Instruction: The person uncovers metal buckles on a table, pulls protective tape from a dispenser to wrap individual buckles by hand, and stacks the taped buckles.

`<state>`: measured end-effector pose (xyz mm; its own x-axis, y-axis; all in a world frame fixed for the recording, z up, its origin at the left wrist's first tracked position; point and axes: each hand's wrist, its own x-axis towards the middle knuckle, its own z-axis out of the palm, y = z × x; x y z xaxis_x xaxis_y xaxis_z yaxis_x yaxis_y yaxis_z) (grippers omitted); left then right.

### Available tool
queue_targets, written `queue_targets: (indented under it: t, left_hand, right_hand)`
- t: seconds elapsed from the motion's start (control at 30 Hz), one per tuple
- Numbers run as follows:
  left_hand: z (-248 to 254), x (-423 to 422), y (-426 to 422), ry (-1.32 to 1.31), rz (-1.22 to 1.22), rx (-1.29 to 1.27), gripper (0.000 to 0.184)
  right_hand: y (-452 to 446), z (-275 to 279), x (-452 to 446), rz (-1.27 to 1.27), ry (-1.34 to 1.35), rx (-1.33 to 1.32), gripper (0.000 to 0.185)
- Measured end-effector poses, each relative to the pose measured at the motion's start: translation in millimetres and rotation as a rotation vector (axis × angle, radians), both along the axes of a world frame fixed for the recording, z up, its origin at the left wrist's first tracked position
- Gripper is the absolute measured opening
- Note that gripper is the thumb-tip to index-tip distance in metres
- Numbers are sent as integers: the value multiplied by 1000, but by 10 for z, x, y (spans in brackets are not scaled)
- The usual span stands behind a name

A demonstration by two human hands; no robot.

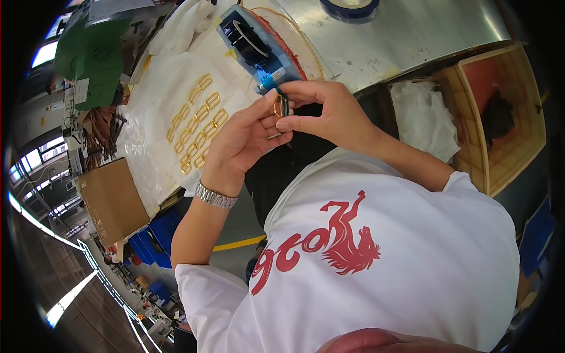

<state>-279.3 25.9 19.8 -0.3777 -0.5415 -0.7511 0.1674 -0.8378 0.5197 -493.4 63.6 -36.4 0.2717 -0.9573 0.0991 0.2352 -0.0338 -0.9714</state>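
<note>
Between the fingers of my left hand [244, 135] is a small gold rectangular buckle [277, 107]. The thumb and fingers of my right hand [335, 115] close on a dark teal strip [285, 106] against the buckle's side. Just beyond my fingertips stands a light blue tape dispenser [278, 46] with a dark roll [246, 42] in it. Blue tape [269, 79] shows at its near end. To the left, several gold buckles [200, 120] lie in rows on a white sheet [153, 112].
A metal tabletop [406, 35] carries a blue-rimmed tape roll [350, 7] at the far edge. On the right is an open wooden drawer or box [468, 117], beside white plastic wrapping [421, 115]. A cardboard box [115, 200] stands left of the table, near a green sheet [94, 59].
</note>
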Motion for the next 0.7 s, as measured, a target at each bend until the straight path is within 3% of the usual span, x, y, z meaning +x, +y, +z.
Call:
queue_targets:
  t: [0.23, 0.3, 0.33, 0.4, 0.43, 0.47, 0.53, 0.7]
  left_hand:
    - [-28, -4, 49, -62, -8, -42, 35]
    - [-63, 38, 206, -320, -103, -399, 27]
    - [-70, 19, 316, -317, -104, -399, 27]
    - [-90, -61, 565, -684, -55, -1117, 19]
    - [-91, -76, 643, -782, -64, -1255, 22]
    - [-116, -122, 665, -778, -62, -1253, 22]
    - [-164, -216, 722, -855, 10, -1528, 23]
    - [-348, -295, 750, -955, 83, -1636, 23]
  right_hand:
    - [-12, 42, 51, -107, 45, 23, 41]
    - [-8, 98, 29, -85, -7, 92, 40]
    - [3, 133, 15, -62, -11, 127, 38]
    - [17, 135, 11, -46, -13, 166, 37]
    - [25, 118, 21, -27, -43, 196, 36]
    - [33, 109, 29, -5, -71, 226, 35]
    - [48, 171, 19, 9, -80, 264, 35]
    - [147, 274, 3, 20, -50, 302, 33]
